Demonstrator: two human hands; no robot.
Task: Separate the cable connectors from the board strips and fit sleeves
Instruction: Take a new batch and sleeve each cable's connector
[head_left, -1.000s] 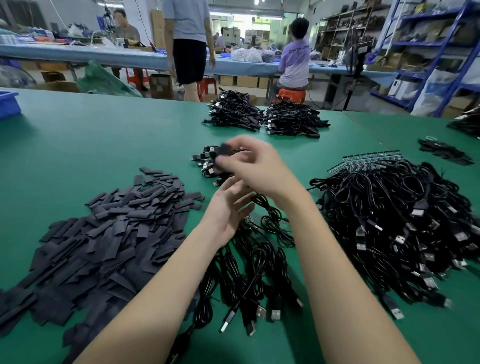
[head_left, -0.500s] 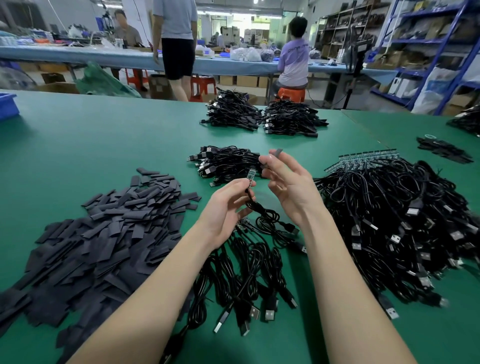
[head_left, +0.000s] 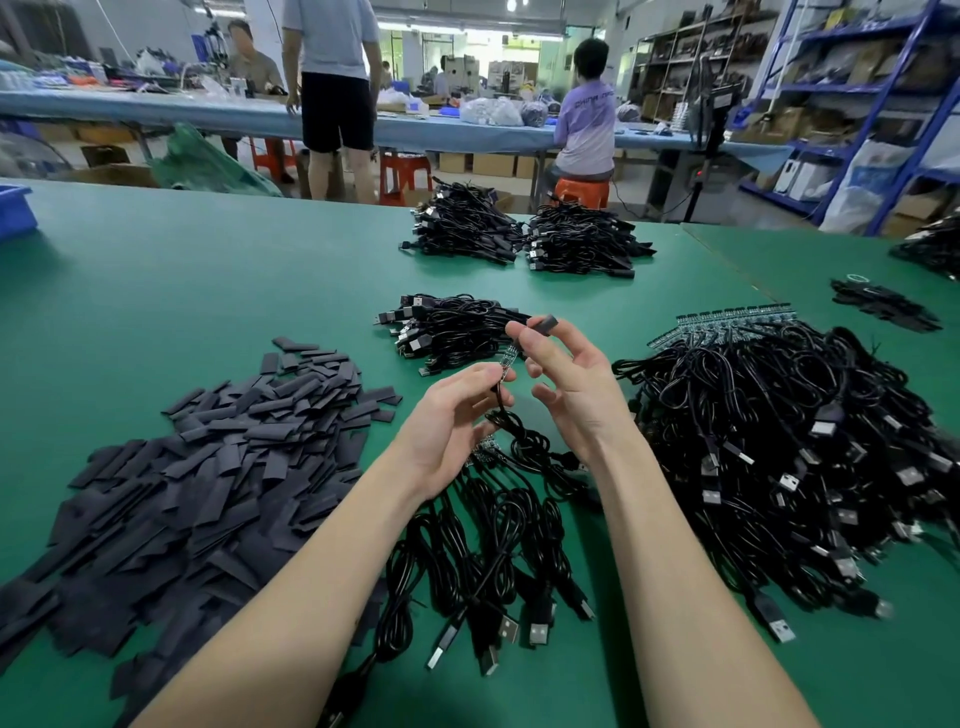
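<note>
My left hand pinches a black cable just below its small circuit-board connector, which points up and away. My right hand holds a short black sleeve between thumb and forefinger, just above and right of the connector tip. The held cable loops down between my wrists onto a small bundle of cables. A heap of flat black sleeves lies at the left. A large pile of cables on board strips lies at the right.
The green table carries a small pile of cables beyond my hands and two bigger bundles farther back. A blue bin sits at the far left edge. People work at a long bench behind.
My right hand drew back from the cable pile beyond, holding a sleeve, and came beside the connector. My left hand raised the connector end upright.
</note>
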